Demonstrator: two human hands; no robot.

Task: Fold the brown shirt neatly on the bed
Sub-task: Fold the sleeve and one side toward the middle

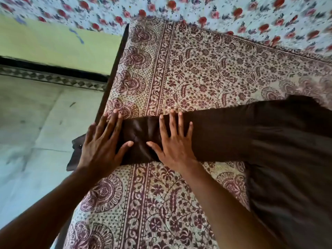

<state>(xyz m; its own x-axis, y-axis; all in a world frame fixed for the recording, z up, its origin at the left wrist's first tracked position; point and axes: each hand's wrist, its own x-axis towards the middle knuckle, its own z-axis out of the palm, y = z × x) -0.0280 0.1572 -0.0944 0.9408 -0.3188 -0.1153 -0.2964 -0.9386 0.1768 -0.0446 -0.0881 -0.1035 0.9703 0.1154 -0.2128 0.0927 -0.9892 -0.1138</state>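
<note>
1. Shirt: one brown shirt point(269, 150) lies on the bed point(197, 72). Its body is on the right side and runs out of the picture at the right and near edges.
2. One sleeve point(215, 133) of the shirt stretches flat to the left across the bed. The cuff end point(75, 151) hangs over the left edge of the bed.
3. Two hands are in view, and both lie flat on the sleeve with fingers straight and spread. They grip nothing.
4. The left hand point(100, 146) presses the sleeve near the left edge of the bed. Its fingertips reach past the sleeve onto the bed cover.
5. The right hand point(174, 141) presses the sleeve a little to the right of the left hand. The two thumbs point toward each other and stay apart, with wrinkled brown cloth between them.
6. One bed cover point(161, 203) with a dark red flower print lies under the shirt.
7. One second cloth point(233, 13), pale with red roses, lies at the far side.
8. On the left are one pale floor point(32, 123) and one green wall point(57, 44).
</note>
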